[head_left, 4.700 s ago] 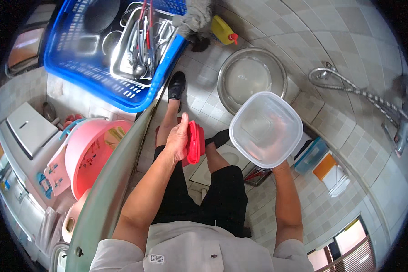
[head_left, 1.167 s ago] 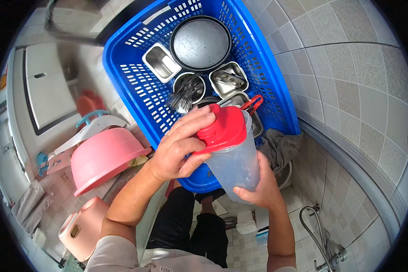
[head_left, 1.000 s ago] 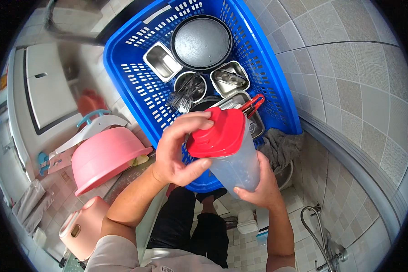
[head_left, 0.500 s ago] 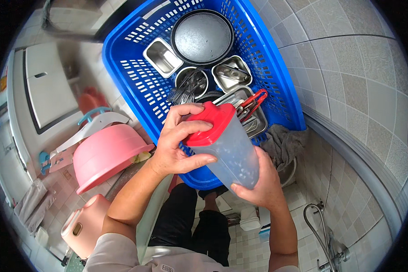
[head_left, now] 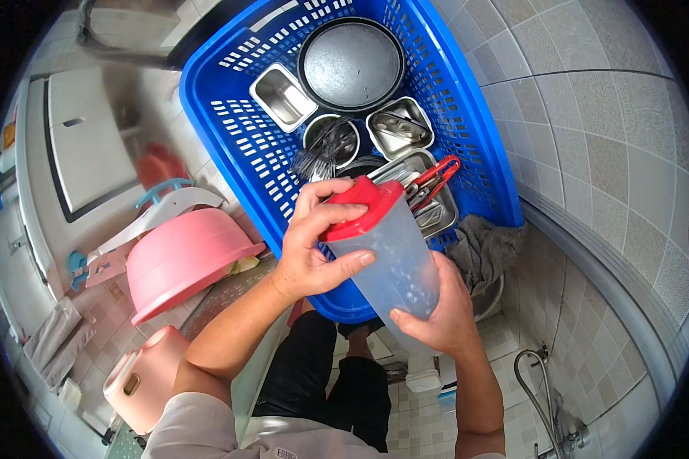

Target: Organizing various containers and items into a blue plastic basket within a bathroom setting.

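Note:
Between my hands is a tall translucent plastic container [head_left: 389, 264], tilted, with a red lid [head_left: 369, 216] at its upper end and whitish specks or drops on its side. My left hand [head_left: 311, 249] is closed over the lid, its thumb lying along the side just below. Lower down, my right hand [head_left: 445, 315] wraps the container's body near its base. The container is above the near end of a big blue basket [head_left: 478, 126] and hides part of it. In the basket are a round dark pan [head_left: 351, 64], steel boxes, a steel pot with whisks [head_left: 326, 145] and red-handled tongs [head_left: 441, 176].
A grey cloth [head_left: 480, 249] hangs by the basket's near right corner. To the left are a pink basin [head_left: 187, 256] and a peach-coloured bin [head_left: 147, 376]. A tiled wall [head_left: 589, 145] rises on the right, with a shower hose [head_left: 540, 398] lower down.
The container's lid end has shifted slightly right and down, and the container stands a bit steeper. Both hands keep their grip. The whole view has shifted slightly.

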`<state>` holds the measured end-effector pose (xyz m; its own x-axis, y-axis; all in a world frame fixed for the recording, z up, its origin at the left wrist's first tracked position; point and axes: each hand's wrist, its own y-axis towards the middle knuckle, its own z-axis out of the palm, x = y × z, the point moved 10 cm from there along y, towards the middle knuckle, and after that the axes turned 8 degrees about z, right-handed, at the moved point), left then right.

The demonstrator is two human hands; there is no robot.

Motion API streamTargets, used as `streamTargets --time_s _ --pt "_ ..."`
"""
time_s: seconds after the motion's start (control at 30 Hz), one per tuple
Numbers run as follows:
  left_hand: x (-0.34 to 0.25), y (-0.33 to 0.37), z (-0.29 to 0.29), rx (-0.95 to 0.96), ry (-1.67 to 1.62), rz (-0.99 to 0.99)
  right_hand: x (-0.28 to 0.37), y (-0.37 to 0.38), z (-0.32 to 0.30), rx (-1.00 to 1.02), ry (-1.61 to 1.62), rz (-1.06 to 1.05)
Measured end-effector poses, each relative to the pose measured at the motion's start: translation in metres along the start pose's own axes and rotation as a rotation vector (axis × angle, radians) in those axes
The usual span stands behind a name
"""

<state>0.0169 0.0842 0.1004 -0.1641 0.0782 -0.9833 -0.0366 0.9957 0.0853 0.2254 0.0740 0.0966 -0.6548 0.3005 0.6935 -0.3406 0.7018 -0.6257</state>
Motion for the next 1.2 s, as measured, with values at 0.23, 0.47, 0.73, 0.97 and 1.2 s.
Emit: streamTargets --time_s 0.23,0.47,0.73,0.97,1.2 --pt "0.019 0.021 -0.043 -0.169 -0.286 -0.227 0.05 0.029 0.004 -0.108 -0.201 -0.146" --pt "0.002 0.039 -0.125 -0.281 -0.056 -0.238 0.111 0.06 0.027 -0.254 -0.219 -0.363" --pt "0.011 0.063 -0.171 -0.322 -0.003 -0.303 0.144 0.105 0.037 -0.391 -0.259 -0.655" --pt "0.037 0.13 -0.14 -0.289 0.126 -0.067 0.128 0.177 0.011 -0.572 -0.379 -0.537" --pt "0.127 0.205 -0.082 -0.162 0.036 -0.018 0.078 0.215 -0.011 -0.615 -0.471 -0.278"
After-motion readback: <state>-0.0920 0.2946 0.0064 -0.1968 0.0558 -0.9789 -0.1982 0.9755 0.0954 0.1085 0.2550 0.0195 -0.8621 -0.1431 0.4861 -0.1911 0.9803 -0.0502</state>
